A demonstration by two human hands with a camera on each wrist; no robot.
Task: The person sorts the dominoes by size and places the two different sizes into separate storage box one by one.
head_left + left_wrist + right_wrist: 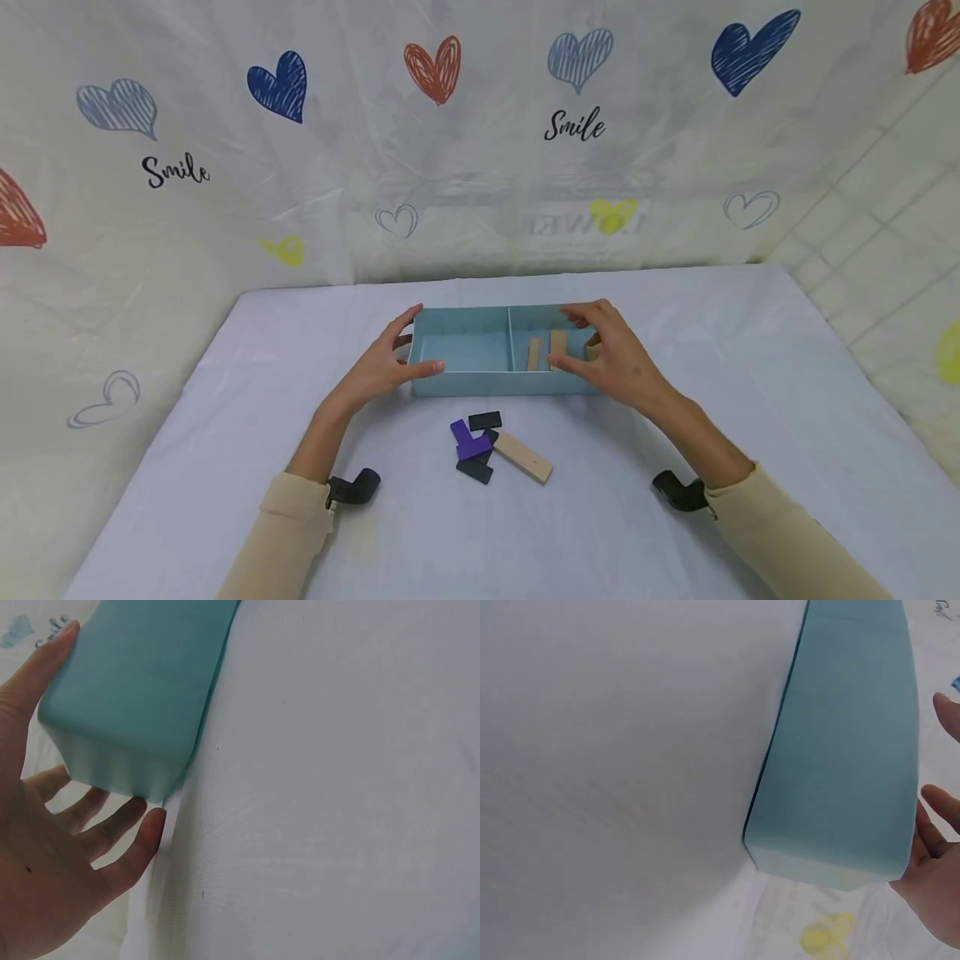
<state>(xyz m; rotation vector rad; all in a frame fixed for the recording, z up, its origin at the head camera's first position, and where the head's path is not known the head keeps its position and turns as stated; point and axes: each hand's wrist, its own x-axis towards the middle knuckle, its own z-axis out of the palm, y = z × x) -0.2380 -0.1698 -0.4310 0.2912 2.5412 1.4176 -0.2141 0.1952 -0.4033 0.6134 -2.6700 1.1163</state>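
A light blue two-compartment box (468, 383) lies on the table. My left hand (378, 362) grips its left end, the thumb over the front rim and the fingers spread around the end; the left wrist view shows this hand (67, 847) against the end wall. Over the right compartment is my right hand (622, 354), thumb and fingers apart, with nothing visible between them. Inside that compartment are a narrow wooden block (534, 354), a wider wooden block (558, 341) near my right thumb, and a wooden piece (592, 350) partly hidden by the hand.
In front of the box lies a small pile: a purple piece (472, 444), a black block (485, 420), further black pieces (475, 472) and a long wooden block (523, 457). A white cloth covers the table (600, 533). Behind it hangs a sheet (480, 167) printed with hearts.
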